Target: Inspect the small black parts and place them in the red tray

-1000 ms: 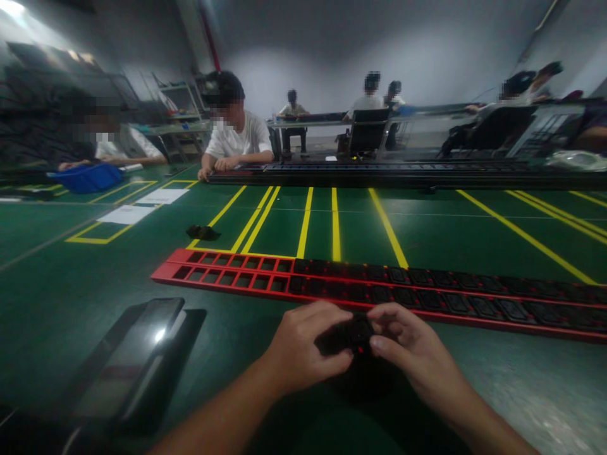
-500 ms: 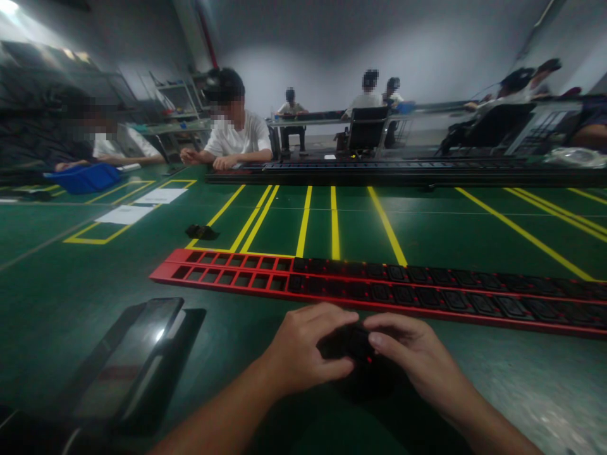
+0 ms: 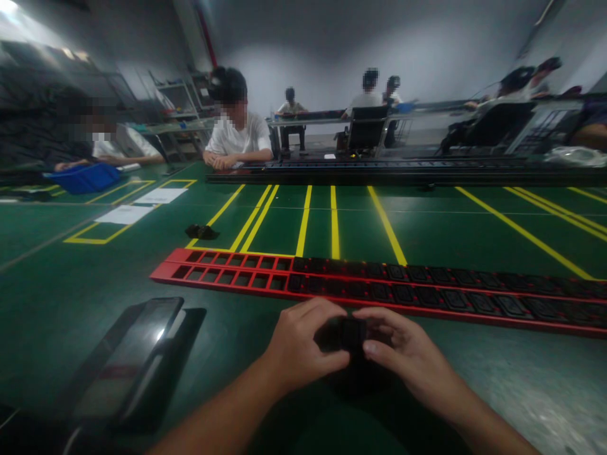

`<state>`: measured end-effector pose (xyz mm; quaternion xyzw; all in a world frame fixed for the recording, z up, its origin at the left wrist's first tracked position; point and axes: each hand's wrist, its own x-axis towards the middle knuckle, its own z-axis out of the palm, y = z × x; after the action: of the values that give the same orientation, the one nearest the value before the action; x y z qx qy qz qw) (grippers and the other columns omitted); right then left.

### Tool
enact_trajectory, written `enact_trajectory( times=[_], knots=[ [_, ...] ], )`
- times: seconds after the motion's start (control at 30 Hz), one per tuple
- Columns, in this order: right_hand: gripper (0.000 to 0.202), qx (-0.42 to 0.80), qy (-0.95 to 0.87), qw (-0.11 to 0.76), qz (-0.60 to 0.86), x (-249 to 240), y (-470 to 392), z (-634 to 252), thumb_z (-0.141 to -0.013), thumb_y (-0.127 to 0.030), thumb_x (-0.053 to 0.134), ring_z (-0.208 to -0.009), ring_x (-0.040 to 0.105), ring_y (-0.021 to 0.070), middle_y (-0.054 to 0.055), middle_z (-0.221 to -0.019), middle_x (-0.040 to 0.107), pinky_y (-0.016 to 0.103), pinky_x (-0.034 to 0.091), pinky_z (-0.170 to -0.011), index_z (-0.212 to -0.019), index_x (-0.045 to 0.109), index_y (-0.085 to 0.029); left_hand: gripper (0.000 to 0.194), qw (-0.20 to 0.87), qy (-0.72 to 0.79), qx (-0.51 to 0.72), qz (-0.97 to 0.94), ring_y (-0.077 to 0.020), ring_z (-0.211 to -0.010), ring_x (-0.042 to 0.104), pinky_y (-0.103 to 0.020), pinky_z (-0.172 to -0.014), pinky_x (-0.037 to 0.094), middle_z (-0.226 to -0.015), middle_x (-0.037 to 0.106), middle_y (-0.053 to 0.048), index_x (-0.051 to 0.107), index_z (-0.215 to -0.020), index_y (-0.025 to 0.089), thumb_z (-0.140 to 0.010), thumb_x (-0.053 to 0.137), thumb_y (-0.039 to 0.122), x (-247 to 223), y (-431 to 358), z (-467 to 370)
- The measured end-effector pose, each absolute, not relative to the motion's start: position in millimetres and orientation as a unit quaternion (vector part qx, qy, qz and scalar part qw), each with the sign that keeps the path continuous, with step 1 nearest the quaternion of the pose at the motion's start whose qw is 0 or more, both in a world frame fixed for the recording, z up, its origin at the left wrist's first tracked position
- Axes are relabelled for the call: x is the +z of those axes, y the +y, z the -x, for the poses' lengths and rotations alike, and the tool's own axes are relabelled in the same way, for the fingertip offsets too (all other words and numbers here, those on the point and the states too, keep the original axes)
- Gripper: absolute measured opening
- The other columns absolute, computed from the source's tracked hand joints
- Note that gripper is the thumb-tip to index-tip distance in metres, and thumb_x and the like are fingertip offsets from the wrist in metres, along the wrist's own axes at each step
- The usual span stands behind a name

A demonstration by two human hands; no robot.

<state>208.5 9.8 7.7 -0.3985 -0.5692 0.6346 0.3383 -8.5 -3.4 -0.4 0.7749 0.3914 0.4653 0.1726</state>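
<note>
Smooth green table (image 3: 71,284), blocky black part (image 3: 351,333)

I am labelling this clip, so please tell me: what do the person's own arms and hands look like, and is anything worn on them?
Both forearms are bare; no sleeve reaches into view. The left hand and right hand wear no gloves. No watch, ring or wristband shows, though the picture is dim and slightly blurred.
</note>
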Motion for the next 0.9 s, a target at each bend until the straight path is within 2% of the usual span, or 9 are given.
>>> enact_trajectory(
  times=[0.2, 0.3, 0.43, 0.57, 0.73, 0.9],
  knots=[
    [0.033, 0.604, -0.591, 0.338, 0.413, 10.8, 9.7, -206.5, -0.078, -0.034, 0.080, -0.092, 0.069, 0.0264, 0.003, -0.091, 0.073, 0.039, 0.051, -0.082, -0.108, 0.070, -0.025, 0.043, 0.109, 0.363, 0.443, -0.812, -0.0217, -0.093, 0.070, -0.037, -0.086, 0.057, -0.104, 0.075, -0.005, 0.065, -0.114, 0.020, -0.072, 0.074, 0.022, 2.9, -4.2, 8.3],
    [0.028, 0.595, -0.609, 0.336, 0.403, 13.4, 9.2, -205.9, -0.078, -0.031, 0.078, -0.092, 0.070, 0.0270, 0.003, -0.090, 0.073, 0.040, 0.051, -0.084, -0.103, 0.069, -0.024, 0.048, 0.075, 0.346, 0.417, -0.837, -0.0215, -0.091, 0.069, -0.037, -0.083, 0.057, -0.106, 0.075, -0.005, 0.063, -0.121, 0.020, -0.073, 0.071, 0.022, 6.6, -6.1, 8.1],
    [0.026, 0.591, -0.624, 0.329, 0.391, 17.6, 7.5, -203.8, -0.078, -0.029, 0.074, -0.094, 0.071, 0.0284, 0.004, -0.093, 0.075, 0.042, 0.053, -0.085, -0.103, 0.069, -0.023, 0.046, 0.043, 0.373, 0.319, -0.870, -0.0231, -0.087, 0.067, -0.039, -0.077, 0.058, -0.105, 0.074, -0.005, 0.065, -0.120, 0.020, -0.075, 0.070, 0.024, 19.7, -10.2, 7.5],
    [0.030, 0.578, -0.634, 0.323, 0.400, 22.6, 4.6, -202.0, -0.081, -0.032, 0.071, -0.088, 0.071, 0.0273, 0.005, -0.091, 0.076, 0.042, 0.054, -0.081, -0.109, 0.068, -0.023, 0.052, 0.057, 0.426, 0.228, -0.874, -0.0276, -0.095, 0.067, -0.045, -0.085, 0.057, -0.108, 0.073, -0.007, 0.063, -0.127, 0.020, -0.075, 0.070, 0.027, 41.7, -13.0, 9.0],
    [0.038, 0.568, -0.651, 0.315, 0.391, 25.2, 1.5, -203.1, -0.082, -0.033, 0.073, -0.090, 0.072, 0.0269, 0.005, -0.093, 0.077, 0.040, 0.055, -0.080, -0.118, 0.064, -0.024, 0.037, 0.025, 0.456, 0.186, -0.870, -0.0274, -0.094, 0.066, -0.045, -0.085, 0.056, -0.101, 0.073, -0.006, 0.069, -0.110, 0.022, -0.072, 0.070, 0.022, 72.0, -3.8, 33.3],
    [0.041, 0.564, -0.667, 0.303, 0.381, 22.3, -1.3, -202.6, -0.083, -0.026, 0.071, -0.079, 0.070, 0.0213, 0.002, -0.087, 0.074, 0.035, 0.055, -0.072, -0.123, 0.063, -0.025, 0.034, -0.019, 0.518, 0.147, -0.843, -0.0260, -0.096, 0.068, -0.041, -0.087, 0.054, -0.106, 0.073, -0.005, 0.069, -0.109, 0.023, -0.075, 0.069, 0.025, 92.0, 33.5, 80.2]
  ],
)
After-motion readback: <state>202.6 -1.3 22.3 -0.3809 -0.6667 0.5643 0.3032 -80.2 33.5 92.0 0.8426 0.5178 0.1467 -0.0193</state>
